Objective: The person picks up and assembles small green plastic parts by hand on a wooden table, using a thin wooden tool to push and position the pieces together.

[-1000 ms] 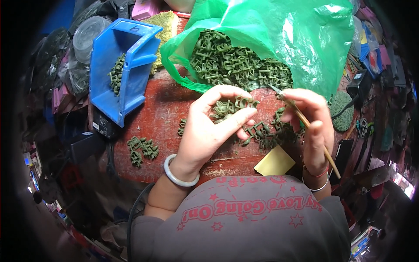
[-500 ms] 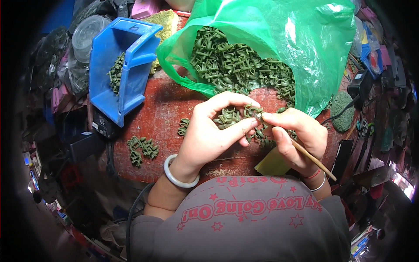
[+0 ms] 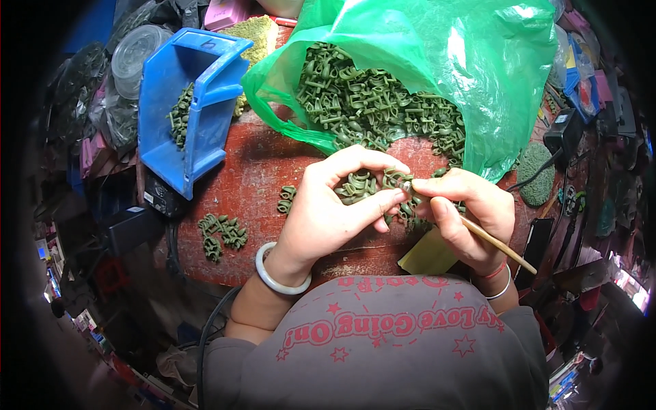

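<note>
Between its thumb and forefinger, my left hand (image 3: 320,205) pinches a small dark-green ring-shaped wax piece (image 3: 395,179). My right hand (image 3: 473,215) grips a slim tool with a wooden handle (image 3: 502,244), pen-fashion, its tip against that piece. More green pieces (image 3: 357,186) lie on the red table just past my left palm, partly hidden by my fingers. Beyond both hands, an open green plastic bag (image 3: 506,89) holds a big heap of similar pieces (image 3: 369,96). Small groups of them (image 3: 222,234) also lie to the left of my left wrist.
At the left stands a blue plastic bin (image 3: 212,130) with some green pieces inside. Behind it is a yellow sponge-like block (image 3: 256,41). A round green pad (image 3: 537,175) and a black cable adapter (image 3: 564,128) sit at the right. A yellowish flat piece (image 3: 427,254) lies below my right hand.
The tool in my right hand has tilted slightly, its handle end shifting a little right. My left hand has hardly moved and keeps its pinch.
</note>
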Demonstrator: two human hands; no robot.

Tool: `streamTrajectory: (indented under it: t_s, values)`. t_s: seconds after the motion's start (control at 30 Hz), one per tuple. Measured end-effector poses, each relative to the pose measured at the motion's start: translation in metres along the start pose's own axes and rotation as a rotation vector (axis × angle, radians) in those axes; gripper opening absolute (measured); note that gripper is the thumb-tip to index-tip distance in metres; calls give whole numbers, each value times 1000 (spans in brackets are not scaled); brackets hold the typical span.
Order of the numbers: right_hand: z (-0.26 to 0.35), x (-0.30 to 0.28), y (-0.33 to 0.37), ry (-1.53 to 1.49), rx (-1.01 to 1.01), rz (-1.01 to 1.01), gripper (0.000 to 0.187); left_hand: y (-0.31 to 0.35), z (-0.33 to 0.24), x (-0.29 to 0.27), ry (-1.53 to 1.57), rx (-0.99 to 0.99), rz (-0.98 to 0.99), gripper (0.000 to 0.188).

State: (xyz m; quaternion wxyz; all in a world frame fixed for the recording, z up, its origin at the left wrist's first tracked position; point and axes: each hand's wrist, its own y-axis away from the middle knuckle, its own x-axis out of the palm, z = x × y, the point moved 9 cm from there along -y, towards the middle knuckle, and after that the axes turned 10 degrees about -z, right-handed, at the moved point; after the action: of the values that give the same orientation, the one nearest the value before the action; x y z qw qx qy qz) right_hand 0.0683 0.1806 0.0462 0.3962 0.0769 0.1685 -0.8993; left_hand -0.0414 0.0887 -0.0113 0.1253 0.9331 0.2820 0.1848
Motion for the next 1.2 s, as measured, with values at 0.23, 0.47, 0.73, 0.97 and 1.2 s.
streamTrajectory:
  t_s: [0.23, 0.47, 0.73, 0.97, 1.2]
  values:
    - [-17, -14, 3, -371, 323, -145, 20, -3, -5, -4, 58, 26, -37, 22]
    - [-2, 19, 3, 601, -174, 271, 37, -10, 12, -12, 579, -127, 65, 17]
    - [0, 24, 5, 569, -189, 261, 33, -6, 7, -9, 278, -124, -34, 10]
    - [-9, 8, -1, 439, -129, 94, 30, -5, 14, -11, 256, -167, -71, 9]
    - [12, -11, 4, 43, -347, -176, 36, 1, 18, 5, 133, -223, 67, 27]
